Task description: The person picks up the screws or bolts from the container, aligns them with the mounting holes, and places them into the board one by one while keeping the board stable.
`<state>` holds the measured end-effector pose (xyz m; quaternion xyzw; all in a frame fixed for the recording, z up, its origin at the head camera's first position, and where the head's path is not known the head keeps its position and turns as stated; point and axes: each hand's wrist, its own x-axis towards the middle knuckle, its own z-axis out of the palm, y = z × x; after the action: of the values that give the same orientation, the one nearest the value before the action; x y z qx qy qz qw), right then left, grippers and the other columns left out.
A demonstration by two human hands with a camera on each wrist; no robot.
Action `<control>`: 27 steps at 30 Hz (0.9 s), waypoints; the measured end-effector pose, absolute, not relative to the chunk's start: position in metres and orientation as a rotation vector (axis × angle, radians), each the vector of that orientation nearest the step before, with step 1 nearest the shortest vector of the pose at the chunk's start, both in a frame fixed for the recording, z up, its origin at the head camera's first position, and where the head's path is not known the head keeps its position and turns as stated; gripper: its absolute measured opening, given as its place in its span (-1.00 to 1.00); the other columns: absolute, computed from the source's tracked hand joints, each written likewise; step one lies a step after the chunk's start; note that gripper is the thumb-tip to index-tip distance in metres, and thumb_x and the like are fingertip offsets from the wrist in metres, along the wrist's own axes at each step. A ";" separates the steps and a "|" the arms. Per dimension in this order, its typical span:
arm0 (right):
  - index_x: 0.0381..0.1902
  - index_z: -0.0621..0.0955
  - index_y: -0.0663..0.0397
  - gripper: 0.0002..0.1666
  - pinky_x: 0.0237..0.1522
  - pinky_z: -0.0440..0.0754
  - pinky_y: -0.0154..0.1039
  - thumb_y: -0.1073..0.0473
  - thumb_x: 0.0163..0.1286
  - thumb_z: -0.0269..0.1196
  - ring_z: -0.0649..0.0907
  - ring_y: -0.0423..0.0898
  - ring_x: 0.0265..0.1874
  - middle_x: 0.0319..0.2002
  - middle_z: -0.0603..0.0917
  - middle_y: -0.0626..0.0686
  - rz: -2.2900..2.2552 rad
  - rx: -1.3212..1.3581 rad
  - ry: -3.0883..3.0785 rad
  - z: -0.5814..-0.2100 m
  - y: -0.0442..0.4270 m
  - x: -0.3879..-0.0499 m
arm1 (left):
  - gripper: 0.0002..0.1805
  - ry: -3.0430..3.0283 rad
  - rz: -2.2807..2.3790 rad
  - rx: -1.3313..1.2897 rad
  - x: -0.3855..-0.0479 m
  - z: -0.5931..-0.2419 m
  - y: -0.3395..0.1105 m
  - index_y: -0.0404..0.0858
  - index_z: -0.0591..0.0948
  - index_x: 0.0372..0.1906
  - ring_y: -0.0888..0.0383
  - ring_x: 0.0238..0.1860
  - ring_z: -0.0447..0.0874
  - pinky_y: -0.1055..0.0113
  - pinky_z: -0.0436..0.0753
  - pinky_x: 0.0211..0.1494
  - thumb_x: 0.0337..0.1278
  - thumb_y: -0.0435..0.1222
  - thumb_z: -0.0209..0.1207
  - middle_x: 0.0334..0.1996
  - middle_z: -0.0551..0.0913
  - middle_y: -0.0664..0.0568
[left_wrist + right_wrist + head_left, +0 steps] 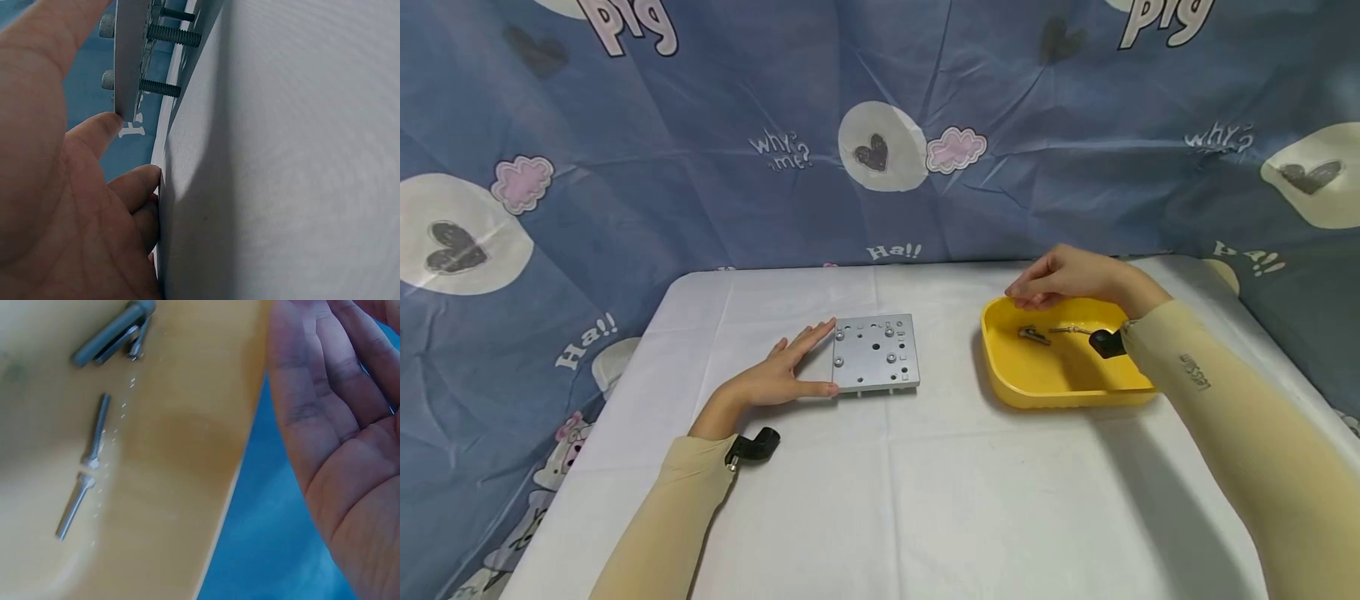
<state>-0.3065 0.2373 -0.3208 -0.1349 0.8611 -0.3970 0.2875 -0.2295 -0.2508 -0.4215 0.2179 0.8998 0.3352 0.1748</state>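
A grey metal plate (876, 367) with holes and several socket-head screws stands slightly above the white tabletop. My left hand (771, 379) holds it at its left side, thumb at the near corner and index finger at the far one. Threaded screw shanks (175, 35) stick out below the plate in the left wrist view. Over the far left rim of the yellow tray (1037, 398) is my right hand (1067, 275), fingers and thumb drawn together. What lies between those fingertips is hidden. Two thin screws (99, 428) and a cluster of thicker bolts (112, 334) lie inside the tray.
A white cloth (880, 500) covers the table. Behind it hangs a blue printed curtain (715, 192), which also runs down the left side. The yellow tray sits to the right of the plate, with a stretch of tabletop between them.
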 end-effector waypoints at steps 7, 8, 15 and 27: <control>0.30 0.70 0.27 -0.53 0.04 0.83 -0.27 0.08 0.60 0.33 0.80 -0.11 -0.13 -0.07 0.88 0.01 -1.040 -0.304 2.289 -0.328 0.249 -0.303 | 0.24 2.550 0.948 0.616 -0.230 -0.422 -0.251 0.19 -0.09 0.79 -0.17 0.80 -0.36 -0.27 -0.45 0.77 0.22 0.15 0.47 0.80 -0.14 -0.06; 0.31 0.69 0.29 -0.52 0.04 0.83 -0.27 0.09 0.60 0.33 0.80 -0.12 -0.13 -0.08 0.88 0.01 -1.044 -0.291 2.283 -0.329 0.251 -0.302 | 0.24 2.549 0.947 0.614 -0.229 -0.422 -0.251 0.20 -0.10 0.79 -0.17 0.80 -0.36 -0.27 -0.45 0.77 0.22 0.15 0.47 0.80 -0.14 -0.06; 0.41 0.59 0.36 -0.41 0.06 0.83 -0.27 0.08 0.61 0.32 0.81 -0.21 -0.12 -0.07 0.88 -0.04 -1.019 -0.230 2.253 -0.336 0.265 -0.299 | 0.24 2.549 0.940 0.610 -0.230 -0.421 -0.249 0.21 -0.10 0.79 -0.16 0.81 -0.35 -0.26 -0.44 0.77 0.22 0.16 0.48 0.80 -0.14 -0.06; 0.33 0.65 0.36 -0.51 -0.08 0.82 -0.34 0.11 0.64 0.28 0.75 -0.21 -0.25 -0.19 0.87 -0.09 -1.008 -0.158 2.245 -0.351 0.286 -0.295 | 0.23 2.548 0.946 0.614 -0.231 -0.422 -0.250 0.21 -0.09 0.79 -0.17 0.81 -0.35 -0.26 -0.44 0.77 0.22 0.15 0.48 0.80 -0.14 -0.05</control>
<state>-0.2951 0.2859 -0.3506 -0.0603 0.8591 -0.3855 0.3313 -0.2308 -0.2498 -0.4218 0.2168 0.9000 0.3342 0.1767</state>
